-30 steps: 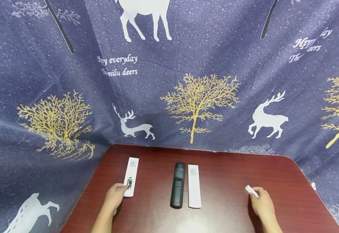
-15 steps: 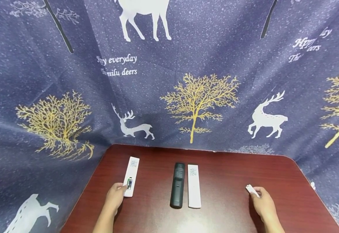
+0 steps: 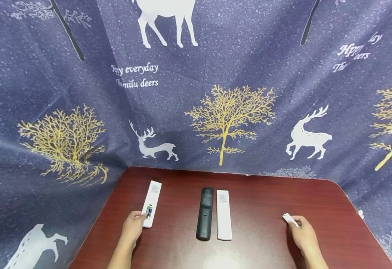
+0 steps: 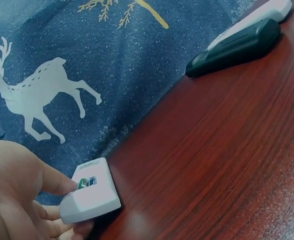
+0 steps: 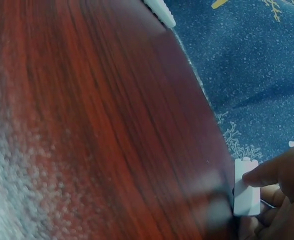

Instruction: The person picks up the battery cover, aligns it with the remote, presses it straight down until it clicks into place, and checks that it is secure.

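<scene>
At the table's left side my left hand [image 3: 133,226] grips a white remote control [image 3: 154,194] by its near end, thumb on top and fingers beneath. Its battery compartment is uncovered, and batteries [image 3: 149,211] show inside; the left wrist view shows them beside the thumb [image 4: 61,182]. Far to the right, my right hand [image 3: 302,233] pinches a small white battery cover [image 3: 290,219] between thumb and fingers. In the right wrist view the thumb lies across the cover's face [image 5: 246,200], with the other fingers behind it.
A black remote control [image 3: 204,215] and a second white remote control [image 3: 224,215] lie side by side, backs up, mid-table. The reddish-brown table [image 3: 256,209] meets a blue curtain [image 3: 196,123] printed with deer and trees along its far edge.
The left hand and its remote have shifted very slightly, the remote's near end a touch to the left. The right hand with the cover stays almost still.
</scene>
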